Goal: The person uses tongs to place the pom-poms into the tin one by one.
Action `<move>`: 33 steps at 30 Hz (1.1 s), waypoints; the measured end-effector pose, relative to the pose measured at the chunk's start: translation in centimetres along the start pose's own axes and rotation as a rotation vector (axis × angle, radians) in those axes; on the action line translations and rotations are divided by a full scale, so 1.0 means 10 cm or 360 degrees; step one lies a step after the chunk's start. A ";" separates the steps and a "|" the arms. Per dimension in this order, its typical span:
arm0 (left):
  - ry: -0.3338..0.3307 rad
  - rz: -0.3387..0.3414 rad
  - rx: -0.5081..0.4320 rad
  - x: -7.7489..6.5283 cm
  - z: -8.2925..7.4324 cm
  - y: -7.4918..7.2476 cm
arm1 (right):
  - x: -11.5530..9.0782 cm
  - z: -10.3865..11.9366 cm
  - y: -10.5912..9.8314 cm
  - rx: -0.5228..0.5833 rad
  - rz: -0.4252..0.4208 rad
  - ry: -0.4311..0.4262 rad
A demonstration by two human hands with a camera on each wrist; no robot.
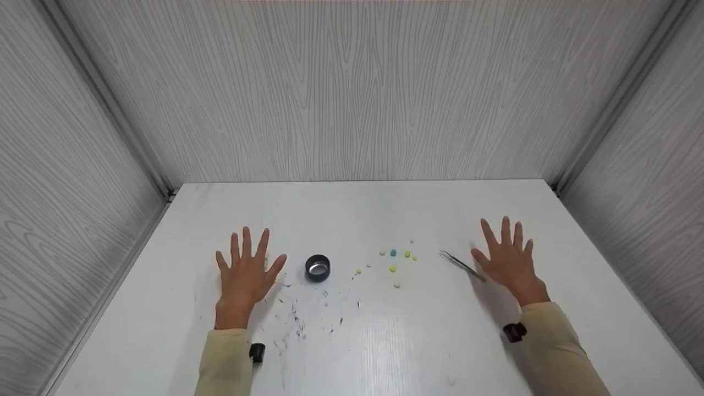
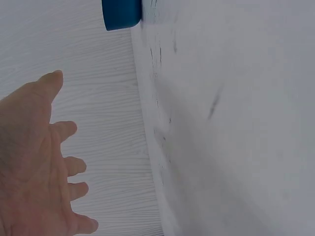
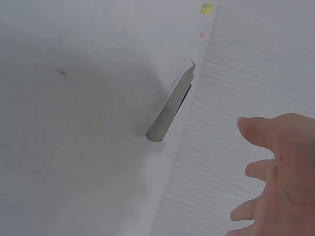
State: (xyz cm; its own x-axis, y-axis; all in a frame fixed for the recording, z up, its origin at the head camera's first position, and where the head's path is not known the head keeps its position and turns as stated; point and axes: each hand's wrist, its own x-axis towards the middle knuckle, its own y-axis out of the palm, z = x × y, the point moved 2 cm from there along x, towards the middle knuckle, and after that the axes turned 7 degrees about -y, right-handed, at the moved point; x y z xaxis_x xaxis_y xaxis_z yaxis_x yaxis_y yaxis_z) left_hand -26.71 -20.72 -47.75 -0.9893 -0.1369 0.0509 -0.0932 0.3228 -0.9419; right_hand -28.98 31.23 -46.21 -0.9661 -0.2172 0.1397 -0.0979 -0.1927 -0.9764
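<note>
My left hand (image 1: 246, 278) is spread palm down over the left part of the white table, its fingers straight and holding nothing. Just right of its thumb stands a small dark blue round cap (image 1: 318, 268), hollow side up; the left wrist view shows its blue side (image 2: 122, 14). On the right, my right hand (image 1: 510, 265) is likewise spread with fingers apart and nothing in it. A pair of metal tweezers (image 1: 463, 267) lies beside its thumb, bent tips pointing away to the left. The right wrist view shows the tweezers (image 3: 171, 108) lying on the tabletop.
Between the cap and tweezers lie several tiny pieces: a teal bead (image 1: 393, 253), yellow beads (image 1: 392, 268) and pale ones (image 1: 397, 285). Dark smudges (image 1: 297, 319) mark the table (image 1: 418, 352) near its front left. Grey wood-grain walls (image 1: 352, 93) enclose the back and sides.
</note>
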 end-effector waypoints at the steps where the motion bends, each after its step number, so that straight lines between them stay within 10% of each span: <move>1: -0.0001 0.0008 -0.0005 0.00 0.00 0.00 | 0.00 0.00 -0.01 -0.0014 -0.0001 -0.0004; 7: 0.0039 0.0061 -0.0086 0.01 0.00 -0.02 | -0.01 0.00 -0.03 0.0023 -0.0017 -0.0032; 16: 0.0145 0.0356 -0.0455 0.03 -0.04 0.02 | 0.00 -0.11 -0.03 0.0600 -0.0072 -0.0058; 33: 0.0193 0.0480 -0.0719 0.02 -0.29 0.24 | 0.06 -0.04 0.14 0.0754 0.0157 -0.0066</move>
State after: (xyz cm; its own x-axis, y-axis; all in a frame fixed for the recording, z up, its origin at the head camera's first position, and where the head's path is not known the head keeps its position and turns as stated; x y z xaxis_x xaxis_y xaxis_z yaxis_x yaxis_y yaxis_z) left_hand -27.47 -17.23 -49.00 -0.9830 0.1238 -0.1356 0.1833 0.7039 -0.6862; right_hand -29.83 31.19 -47.53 -0.9540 -0.2924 0.0662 0.1225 -0.5818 -0.8040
